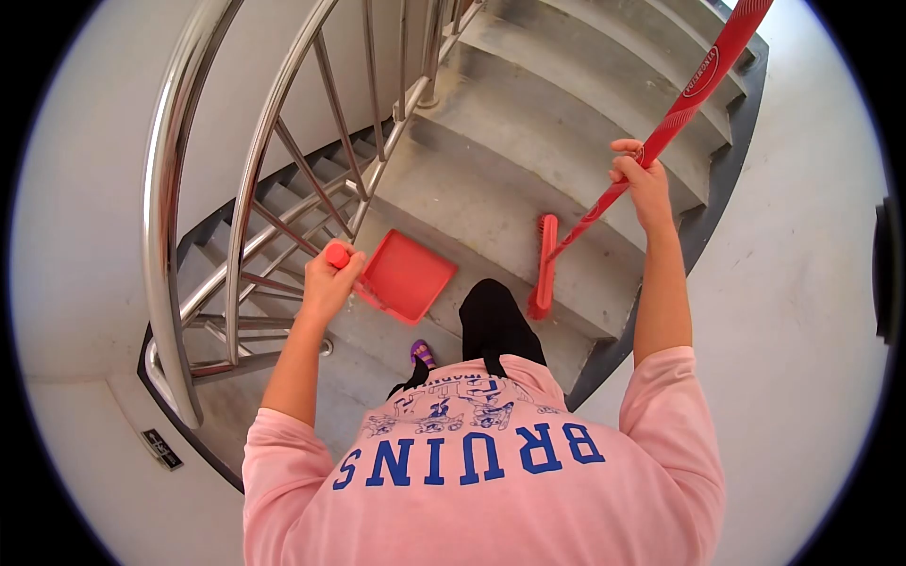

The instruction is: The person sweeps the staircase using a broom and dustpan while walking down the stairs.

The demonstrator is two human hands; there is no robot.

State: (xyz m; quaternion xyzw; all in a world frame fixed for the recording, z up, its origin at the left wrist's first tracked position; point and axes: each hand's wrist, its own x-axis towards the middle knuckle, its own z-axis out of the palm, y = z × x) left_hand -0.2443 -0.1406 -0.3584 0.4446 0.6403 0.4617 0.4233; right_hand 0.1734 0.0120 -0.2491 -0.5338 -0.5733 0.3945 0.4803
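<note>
Your left hand (332, 278) has the rail (250, 174) and its bars (330, 108) close on its left, which limit sideways passage, and the dustpan (409, 276) on its right. Between dustpan and broom head (545, 269), a strip of bare step (481, 236) lies open to you; your knee (495, 321) bounds it on the near side. The pole (694, 94) slants from the broom head up past your right hand (644, 179), dividing the space above the stairs (538, 94). Right of your right forearm, open room extends toward the wall (802, 245).

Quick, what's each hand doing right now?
Left hand: closed, holding the red plastic dustpan by its handle.
Right hand: closed around the long red broomstick.
</note>
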